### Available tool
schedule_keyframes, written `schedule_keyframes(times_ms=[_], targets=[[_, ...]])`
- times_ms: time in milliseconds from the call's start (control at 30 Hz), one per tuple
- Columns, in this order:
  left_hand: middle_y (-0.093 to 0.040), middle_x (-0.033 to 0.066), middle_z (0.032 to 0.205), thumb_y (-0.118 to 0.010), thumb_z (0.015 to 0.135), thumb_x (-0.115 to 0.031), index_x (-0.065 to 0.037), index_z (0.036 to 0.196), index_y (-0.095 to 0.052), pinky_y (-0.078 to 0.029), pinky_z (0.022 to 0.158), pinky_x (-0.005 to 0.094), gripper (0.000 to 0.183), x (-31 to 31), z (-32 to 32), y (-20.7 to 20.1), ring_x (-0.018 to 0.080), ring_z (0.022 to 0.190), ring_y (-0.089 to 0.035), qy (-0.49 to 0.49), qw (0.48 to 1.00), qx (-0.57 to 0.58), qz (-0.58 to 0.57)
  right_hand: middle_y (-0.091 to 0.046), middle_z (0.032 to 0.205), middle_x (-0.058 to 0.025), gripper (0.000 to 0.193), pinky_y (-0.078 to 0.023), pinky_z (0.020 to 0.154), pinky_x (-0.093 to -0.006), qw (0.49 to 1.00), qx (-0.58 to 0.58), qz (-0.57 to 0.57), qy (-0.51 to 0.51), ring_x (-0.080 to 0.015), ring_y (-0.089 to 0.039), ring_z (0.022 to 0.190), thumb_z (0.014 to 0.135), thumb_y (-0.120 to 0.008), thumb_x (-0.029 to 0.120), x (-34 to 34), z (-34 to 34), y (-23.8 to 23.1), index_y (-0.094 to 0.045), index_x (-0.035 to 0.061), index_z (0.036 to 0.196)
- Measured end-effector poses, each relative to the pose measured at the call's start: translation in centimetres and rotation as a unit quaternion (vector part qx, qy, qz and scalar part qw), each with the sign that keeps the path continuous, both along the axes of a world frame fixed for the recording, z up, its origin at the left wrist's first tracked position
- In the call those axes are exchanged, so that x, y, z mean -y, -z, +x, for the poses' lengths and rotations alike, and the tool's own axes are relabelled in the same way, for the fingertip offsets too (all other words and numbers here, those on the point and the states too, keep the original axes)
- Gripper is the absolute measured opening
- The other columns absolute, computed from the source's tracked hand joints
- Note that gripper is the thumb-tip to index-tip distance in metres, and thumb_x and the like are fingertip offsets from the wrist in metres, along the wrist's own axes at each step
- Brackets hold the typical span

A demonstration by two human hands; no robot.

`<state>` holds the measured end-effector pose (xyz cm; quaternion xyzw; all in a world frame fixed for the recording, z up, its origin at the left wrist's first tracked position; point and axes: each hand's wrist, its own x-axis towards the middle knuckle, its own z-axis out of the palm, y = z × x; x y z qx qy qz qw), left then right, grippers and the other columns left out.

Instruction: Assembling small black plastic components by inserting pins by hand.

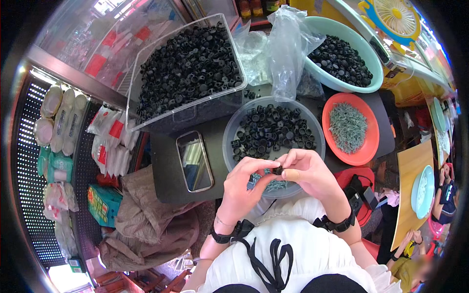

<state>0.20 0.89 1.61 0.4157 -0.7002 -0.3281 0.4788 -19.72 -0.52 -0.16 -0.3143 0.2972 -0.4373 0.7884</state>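
Both hands, left [244, 188] and right [305, 171], pinched one small black plastic cap [277, 170] at the table's [166, 171] near edge. The round clear bowl [234, 129] beneath them crowded that edge.

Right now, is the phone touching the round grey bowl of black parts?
Apart. The head view shows a strip of dark table between the phone and the grey bowl.

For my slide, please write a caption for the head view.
Both hands hold a small black part above a grey bowl of parts.
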Motion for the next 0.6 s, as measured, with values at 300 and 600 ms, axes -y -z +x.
schedule_keyframes(times_ms=[300, 600], targets=[[-0.075, 0.0078, 0.101, -0.078, 0.078, 0.010, -0.005, 0.109, -0.068, -0.053, 0.072, 0.0272, 0.036, 0.2, -0.8, -0.1, 0.0151, 0.080, -0.065, 0.012, 1.000, 0.002, -0.022, -0.068, 0.102, -0.0095, 0.019, -0.053, 0.081, -0.0303, 0.998, 0.066, -0.005, 0.007, -0.0154, -0.067, 0.091, 0.084, -0.076, -0.005, 0.1, -0.1, 0.8, -0.059, 0.0039, 0.087], [-0.071, 0.0087, 0.108, -0.077, 0.080, 0.007, -0.005, 0.117, -0.063, -0.057, 0.074, 0.0316, 0.040, 0.3, -1.2, -0.1, 0.0231, 0.089, -0.069, 0.037, 0.999, 0.015, -0.030, -0.066, 0.099, -0.0034, 0.026, -0.053, 0.084, -0.0290, 0.999, 0.004, -0.032, 0.002, -0.0129, -0.066, 0.091, 0.082, -0.078, -0.004, 0.4, -1.4, -0.9, -0.056, 0.0062, 0.090]])
